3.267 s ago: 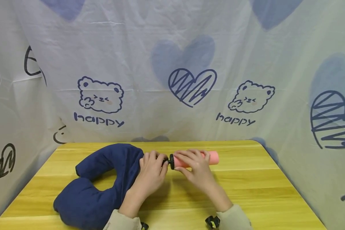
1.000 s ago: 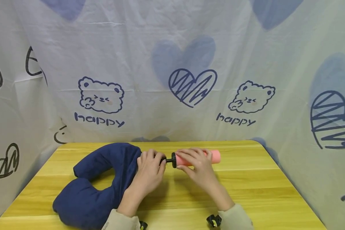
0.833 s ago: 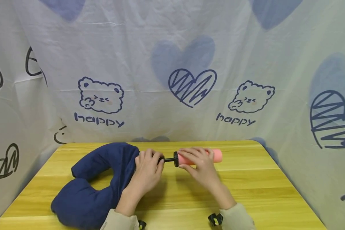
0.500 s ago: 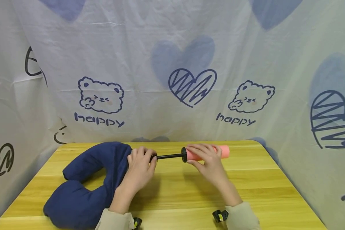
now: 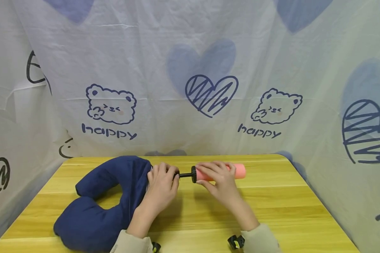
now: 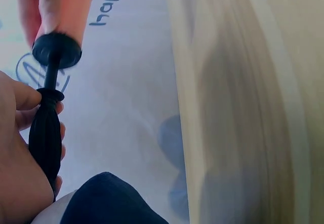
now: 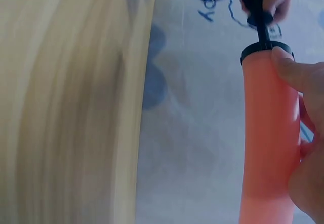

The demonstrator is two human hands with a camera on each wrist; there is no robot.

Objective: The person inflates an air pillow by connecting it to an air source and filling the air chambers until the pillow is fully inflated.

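A hand pump with a pink barrel (image 5: 239, 171) and a thin black rod (image 5: 186, 175) is held sideways above the table. My left hand (image 5: 161, 188) grips its black handle (image 6: 45, 138), fingers curled round it in the left wrist view. Around the barrel curl the fingers of my right hand (image 5: 221, 182), its thumb close to the black end cap (image 7: 248, 51). A short length of rod shows between handle and cap. The navy U-shaped neck pillow (image 5: 95, 225) lies left of the pump, right behind my left hand, its opening facing left.
The wood-grain table (image 5: 282, 203) ends at a back edge near a white cloth (image 5: 164, 123) printed with hearts and bears. More of this cloth hangs at both sides. Black wrist mounts (image 5: 235, 242) sit by the sleeves.
The hands drew apart until half a second ago, baring more rod. Since then they have come closer and the rod shows shorter. The neck pillow slid left, then back right with the left hand.
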